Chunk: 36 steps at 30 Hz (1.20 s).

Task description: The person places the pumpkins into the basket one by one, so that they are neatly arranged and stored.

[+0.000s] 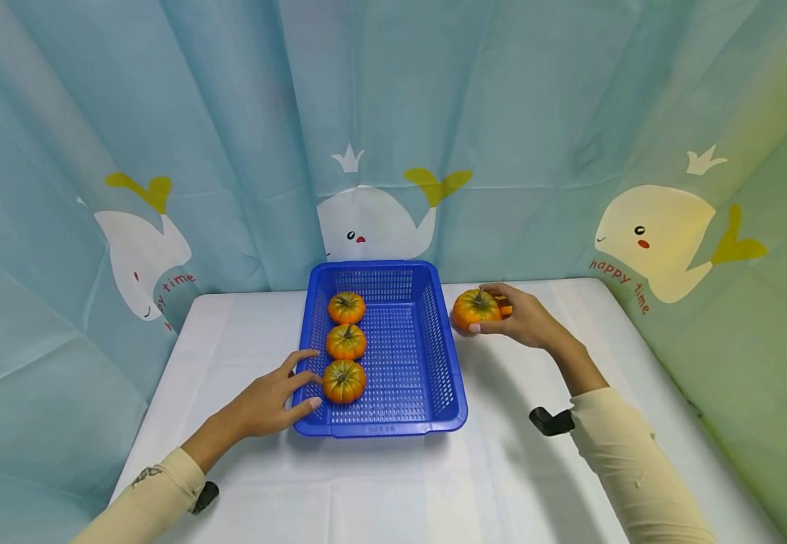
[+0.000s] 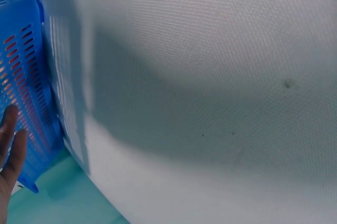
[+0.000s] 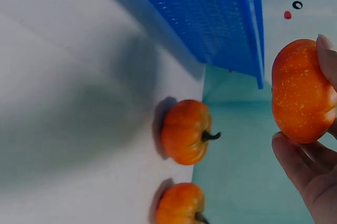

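Observation:
My right hand [image 1: 528, 317] grips a small orange pumpkin [image 1: 476, 310] between thumb and fingers, just right of the blue basket. In the right wrist view this held pumpkin [image 3: 300, 92] is raised above the table, thumb on one side and fingers on the other. Two more pumpkins, a nearer one [image 3: 184, 132] and another [image 3: 181, 205], rest on the table beside the basket. My left hand [image 1: 267, 400] is at the basket's left rim, fingers spread, close to the front pumpkin [image 1: 344, 381]. Behind that, a middle pumpkin [image 1: 346, 342] and a back pumpkin [image 1: 346, 308] form a column.
The blue plastic basket [image 1: 453, 381] has perforated walls and stands on a white-covered table [image 1: 393, 491]. A light blue curtain [image 1: 379, 91] with printed whales hangs behind the table. Black wrist mounts show at both sleeves.

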Tool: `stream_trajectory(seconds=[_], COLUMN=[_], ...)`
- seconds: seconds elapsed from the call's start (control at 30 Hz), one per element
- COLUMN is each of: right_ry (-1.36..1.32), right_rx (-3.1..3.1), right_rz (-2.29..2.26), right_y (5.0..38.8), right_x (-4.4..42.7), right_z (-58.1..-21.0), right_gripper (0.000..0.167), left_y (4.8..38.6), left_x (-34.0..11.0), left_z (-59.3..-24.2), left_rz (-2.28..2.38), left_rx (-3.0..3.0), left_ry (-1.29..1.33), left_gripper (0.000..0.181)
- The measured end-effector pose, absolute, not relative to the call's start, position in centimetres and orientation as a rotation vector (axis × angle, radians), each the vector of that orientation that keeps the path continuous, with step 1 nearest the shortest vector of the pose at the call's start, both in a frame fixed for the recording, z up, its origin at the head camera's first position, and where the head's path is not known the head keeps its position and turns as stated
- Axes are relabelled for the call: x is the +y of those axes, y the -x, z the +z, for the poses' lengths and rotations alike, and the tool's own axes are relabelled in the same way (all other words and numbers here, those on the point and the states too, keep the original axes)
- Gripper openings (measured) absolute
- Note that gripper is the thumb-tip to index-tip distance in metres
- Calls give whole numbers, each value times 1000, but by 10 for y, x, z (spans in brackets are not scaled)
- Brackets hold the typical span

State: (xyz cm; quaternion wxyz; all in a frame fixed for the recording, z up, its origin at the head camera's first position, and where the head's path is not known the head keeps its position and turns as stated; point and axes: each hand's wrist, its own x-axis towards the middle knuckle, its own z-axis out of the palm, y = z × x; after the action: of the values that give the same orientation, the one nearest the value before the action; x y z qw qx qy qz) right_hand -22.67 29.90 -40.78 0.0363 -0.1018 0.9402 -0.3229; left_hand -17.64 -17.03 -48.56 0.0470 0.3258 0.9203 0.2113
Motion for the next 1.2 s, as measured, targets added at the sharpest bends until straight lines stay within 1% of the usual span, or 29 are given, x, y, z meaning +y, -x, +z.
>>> stream_trajectory(seconds=[0.17,0.37,0.67,0.83,1.0,1.2], right_ry=[341,381,396,464,474,488], right_rx=[2869,2869,2855,2796,2776,2771], right_rz=[-990,-978,-945,-991,-984,-973], right_y=[230,234,241,248,256,265], right_x=[289,278,265,256,245,235], right_z=[-398,-391,-383,-382,-383,-384], right_gripper=[85,79,79,78,78,77], left_y=[176,177,177,177,176,176], left_x=[-170,-170,-171,-171,-171,-170], left_z=[-486,-487,-488,-488,-488,-487], left_rz=[648,647,650,654,666,667], left_rx=[2808,2807,2810,2815,2814,2811], left_ry=[-990,-1005,-1011,-1017,-1007,-1007], left_gripper=[38,39,41,38,34,35])
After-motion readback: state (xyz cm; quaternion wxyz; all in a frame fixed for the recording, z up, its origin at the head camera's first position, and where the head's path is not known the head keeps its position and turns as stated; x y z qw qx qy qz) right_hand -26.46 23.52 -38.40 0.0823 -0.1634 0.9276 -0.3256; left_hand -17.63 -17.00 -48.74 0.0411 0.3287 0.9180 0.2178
